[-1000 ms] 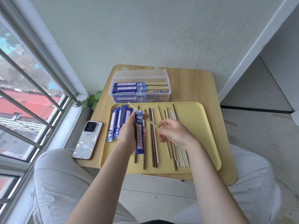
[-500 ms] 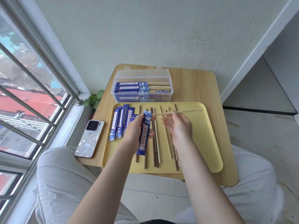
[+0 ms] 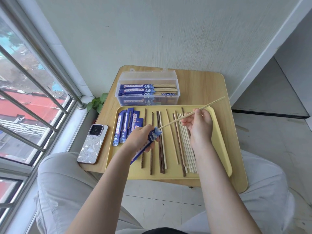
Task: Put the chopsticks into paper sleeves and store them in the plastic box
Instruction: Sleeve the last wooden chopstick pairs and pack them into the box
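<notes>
My left hand (image 3: 140,138) grips a blue paper sleeve (image 3: 152,136) above the yellow tray (image 3: 221,142), its open mouth turned up and to the right. My right hand (image 3: 200,125) pinches a pale chopstick (image 3: 214,103) that slants down to the left, its tip touching the sleeve's mouth. Several loose dark and pale chopsticks (image 3: 177,141) lie in rows on the tray. A fan of empty blue sleeves (image 3: 125,125) lies at the tray's left end. The clear plastic box (image 3: 148,100) stands open behind the tray, with sleeved chopsticks stacked inside.
A phone (image 3: 92,144) lies on the small wooden table (image 3: 202,85), left of the tray. A window with metal bars runs along the left and a wall stands close behind the table. A small plant (image 3: 98,103) sits in the corner. My knees are under the table's front edge.
My right hand has swung the pale chopstick from level to slanting and brought its tip down to the sleeve's mouth. My left hand has tilted the sleeve toward it.
</notes>
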